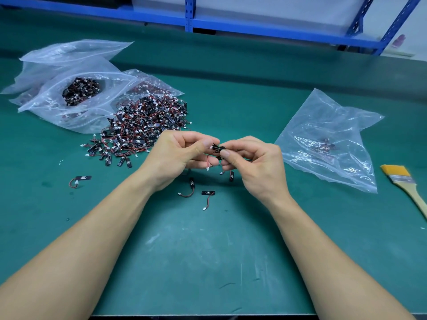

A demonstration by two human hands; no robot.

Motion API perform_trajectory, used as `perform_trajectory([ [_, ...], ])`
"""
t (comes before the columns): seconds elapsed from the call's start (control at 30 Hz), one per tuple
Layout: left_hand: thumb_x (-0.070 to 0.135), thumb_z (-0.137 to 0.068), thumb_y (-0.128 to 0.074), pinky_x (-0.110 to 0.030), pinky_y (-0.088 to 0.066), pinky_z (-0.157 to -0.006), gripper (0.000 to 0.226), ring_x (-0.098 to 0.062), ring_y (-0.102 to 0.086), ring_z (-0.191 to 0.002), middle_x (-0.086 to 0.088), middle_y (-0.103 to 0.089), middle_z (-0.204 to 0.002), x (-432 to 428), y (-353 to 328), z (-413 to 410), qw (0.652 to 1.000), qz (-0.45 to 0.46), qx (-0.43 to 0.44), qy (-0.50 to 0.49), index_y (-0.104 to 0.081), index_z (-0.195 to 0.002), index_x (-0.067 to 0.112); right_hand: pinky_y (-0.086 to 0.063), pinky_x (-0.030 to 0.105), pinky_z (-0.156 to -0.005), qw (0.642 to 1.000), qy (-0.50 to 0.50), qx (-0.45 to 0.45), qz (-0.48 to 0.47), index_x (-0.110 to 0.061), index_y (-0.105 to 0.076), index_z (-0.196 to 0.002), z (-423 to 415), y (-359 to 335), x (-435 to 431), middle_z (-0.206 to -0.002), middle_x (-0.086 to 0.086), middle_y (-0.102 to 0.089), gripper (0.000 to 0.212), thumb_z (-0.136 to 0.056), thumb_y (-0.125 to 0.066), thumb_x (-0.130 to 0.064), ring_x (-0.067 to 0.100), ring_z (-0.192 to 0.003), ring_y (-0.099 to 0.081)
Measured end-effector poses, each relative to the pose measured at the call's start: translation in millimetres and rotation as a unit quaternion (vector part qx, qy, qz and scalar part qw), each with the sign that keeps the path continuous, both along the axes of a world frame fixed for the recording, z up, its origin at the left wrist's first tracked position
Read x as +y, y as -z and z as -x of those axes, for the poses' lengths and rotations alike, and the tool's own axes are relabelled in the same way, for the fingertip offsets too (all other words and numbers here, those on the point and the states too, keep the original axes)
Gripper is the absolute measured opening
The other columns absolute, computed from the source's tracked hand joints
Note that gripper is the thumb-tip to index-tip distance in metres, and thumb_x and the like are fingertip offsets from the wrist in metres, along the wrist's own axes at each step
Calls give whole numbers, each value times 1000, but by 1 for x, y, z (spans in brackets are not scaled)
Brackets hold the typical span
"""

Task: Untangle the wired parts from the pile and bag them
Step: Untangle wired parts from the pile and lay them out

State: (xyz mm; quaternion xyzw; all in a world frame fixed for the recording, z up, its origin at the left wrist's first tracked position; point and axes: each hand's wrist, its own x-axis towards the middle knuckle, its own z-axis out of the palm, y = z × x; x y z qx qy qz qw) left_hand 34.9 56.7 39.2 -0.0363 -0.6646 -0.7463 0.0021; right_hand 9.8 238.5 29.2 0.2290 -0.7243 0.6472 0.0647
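Observation:
A pile of small black wired parts (147,125) with red-black leads and white plugs lies left of centre on the green mat. My left hand (178,155) and my right hand (251,160) meet above the mat and together pinch a small tangle of these parts (218,150); a lead with a white plug hangs below it. A clear bag (328,144) holding a few parts lies to the right. Three loose parts (208,193) lie under my hands, and another one (80,179) lies to the left.
Clear zip bags (76,93), one holding many parts, lie at the back left behind the pile. A yellow-bristled brush (402,179) with a wooden handle lies at the right edge. A blue metal shelf frame (189,17) stands behind the table.

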Motion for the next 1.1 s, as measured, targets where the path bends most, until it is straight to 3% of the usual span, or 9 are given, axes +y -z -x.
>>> perform_trajectory([
  [0.3,17,-95,-64,-20,-56,-60,21,-21,-74,-70,-8,-76,-83,-2,0,3,999,22,-16,-27,-79,-80,19,-62,35,-67,1000,0,-8,16,-19,-76,-84,-1,-1,1,-82,-2,-70,21,-87,-72,1,23,-63,-71],
  [0.6,18,-96,-64,-20,-55,-58,16,-16,-72,-65,-10,-76,-84,-7,0,5,997,24,-10,-76,-75,-86,14,-58,21,-65,995,11,-68,68,-15,-74,-84,-1,-5,2,-71,-5,-73,21,-89,-69,6,13,-64,-72],
  [0.8,18,-95,-66,-19,-53,-56,12,-12,-69,-63,-3,-75,-75,-18,-1,12,983,17,14,-180,-76,-89,14,-58,23,-65,984,32,-130,115,-8,-75,-86,0,-10,6,-72,3,-74,13,-89,-70,3,15,-63,-70],
  [0.93,21,-92,-68,-21,-53,-60,9,-8,-67,-64,4,-74,-74,-45,2,18,937,120,84,-318,-78,-90,22,-57,22,-64,970,31,-193,144,-6,-75,-88,2,-12,10,-74,5,-75,8,-89,-71,0,17,-63,-70],
  [1.03,24,-91,-68,-18,-51,-75,17,-3,-62,-68,8,-72,-85,-67,7,19,871,287,132,-375,-77,-106,23,-57,21,-64,964,27,-217,152,-3,-74,-91,3,-12,11,-74,5,-75,5,-89,-70,0,17,-64,-71],
  [1.1,19,-91,-67,-26,-48,-86,26,-16,-62,-82,1,-71,-99,-77,9,20,823,405,140,-373,-74,-116,18,-57,20,-64,963,23,-225,146,-3,-74,-91,3,-12,11,-73,5,-74,5,-89,-70,1,17,-64,-71],
])
